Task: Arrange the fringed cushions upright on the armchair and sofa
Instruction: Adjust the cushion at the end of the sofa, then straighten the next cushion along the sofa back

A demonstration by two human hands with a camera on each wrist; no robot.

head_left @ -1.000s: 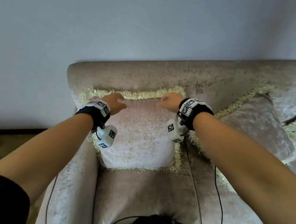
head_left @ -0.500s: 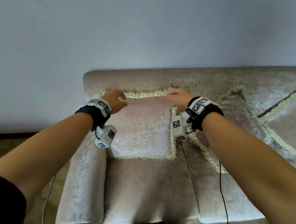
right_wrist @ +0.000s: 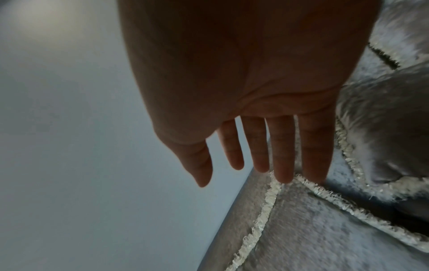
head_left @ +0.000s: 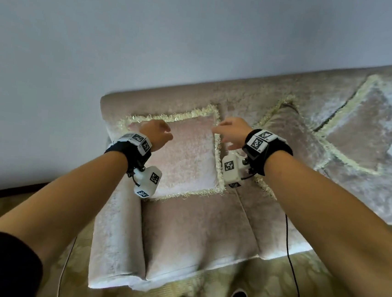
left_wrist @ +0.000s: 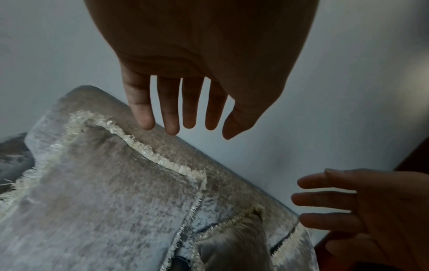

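Fringed cushion (head_left: 187,152) upright against the sofa (head_left: 196,234) backrest.
Left hand (head_left: 156,132) and right hand (head_left: 232,130) hover at the cushion's top corners, fingers straight, holding nothing; plush velvet, pale fringe.

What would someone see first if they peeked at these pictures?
Two bare arms reaching in from the bottom, with the left hand and right hand open just above a pink fringed cushion. The cushion stands upright against the back of the beige sofa, at its left end. To its right, two more fringed cushions lean along the back, under a plain pale wall.
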